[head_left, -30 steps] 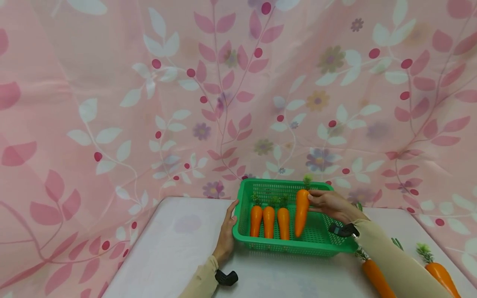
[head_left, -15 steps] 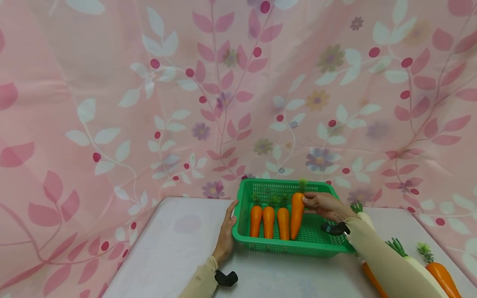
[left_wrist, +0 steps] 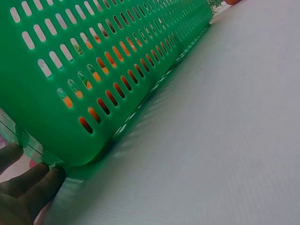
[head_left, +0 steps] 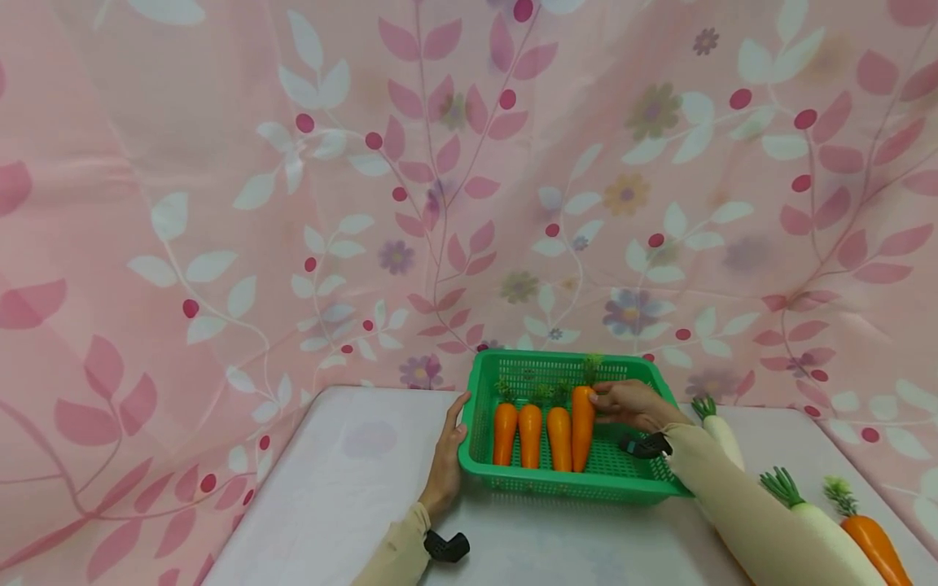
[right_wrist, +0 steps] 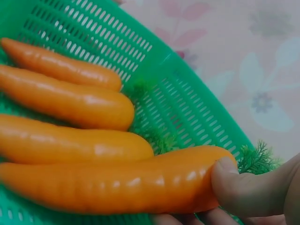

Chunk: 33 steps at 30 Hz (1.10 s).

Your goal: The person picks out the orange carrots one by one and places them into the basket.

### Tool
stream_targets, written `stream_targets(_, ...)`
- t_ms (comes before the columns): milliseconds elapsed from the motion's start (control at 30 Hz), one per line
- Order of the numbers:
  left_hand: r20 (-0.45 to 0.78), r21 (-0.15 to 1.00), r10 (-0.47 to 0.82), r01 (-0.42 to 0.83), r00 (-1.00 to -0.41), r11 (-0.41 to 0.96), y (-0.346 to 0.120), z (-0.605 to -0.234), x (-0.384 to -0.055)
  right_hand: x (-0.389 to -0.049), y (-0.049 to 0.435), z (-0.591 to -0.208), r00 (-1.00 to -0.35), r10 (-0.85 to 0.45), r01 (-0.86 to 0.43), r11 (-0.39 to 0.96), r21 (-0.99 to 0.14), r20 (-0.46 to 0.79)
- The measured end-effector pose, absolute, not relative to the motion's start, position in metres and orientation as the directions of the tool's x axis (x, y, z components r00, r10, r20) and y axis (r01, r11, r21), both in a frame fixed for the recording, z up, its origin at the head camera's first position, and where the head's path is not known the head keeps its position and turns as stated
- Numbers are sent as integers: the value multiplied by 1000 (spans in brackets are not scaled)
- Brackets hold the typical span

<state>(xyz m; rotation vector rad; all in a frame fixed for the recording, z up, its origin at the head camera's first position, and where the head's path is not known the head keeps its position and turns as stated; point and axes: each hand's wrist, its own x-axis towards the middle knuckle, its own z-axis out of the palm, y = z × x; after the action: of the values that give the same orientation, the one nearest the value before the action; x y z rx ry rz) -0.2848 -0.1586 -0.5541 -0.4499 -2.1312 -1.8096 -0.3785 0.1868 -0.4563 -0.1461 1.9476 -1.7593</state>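
A green plastic basket with slotted walls stands on the table. Three orange carrots lie side by side in its left half, leafy tops toward the back wall. My right hand reaches over the basket's right side and pinches a fourth carrot near its leafy end, thumb on top. That carrot lies right alongside the row, its tip toward the front wall. At the basket's left end, my left hand rests against the outer wall with extended fingers; its fingertips touch the lower corner in the left wrist view.
Right of the basket, a white radish lies on the white table. Nearer me are another white radish and a carrot, with my right sleeve partly in front. A pink floral cloth hangs behind the table.
My right hand has moved left and down with the carrot, bringing it from above the basket to beside the row. The left hand has stayed at the basket's left end.
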Motion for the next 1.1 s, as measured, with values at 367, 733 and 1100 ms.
stream_targets(367,420,894,46,422,-906,147,-159,-554,-285,-381,183,-464,-839,-438,240,235,-942,-323)
stream_targets(733,418,895,47,420,-907,152,-158,-552,-284,-378,180,-467,-810,-466,193,362,-912,-356)
stream_targets(1100,410,901,42,411,-911,138,-158,-553,-284,-375,175,-467,-826,-429,170,428,-888,-365)
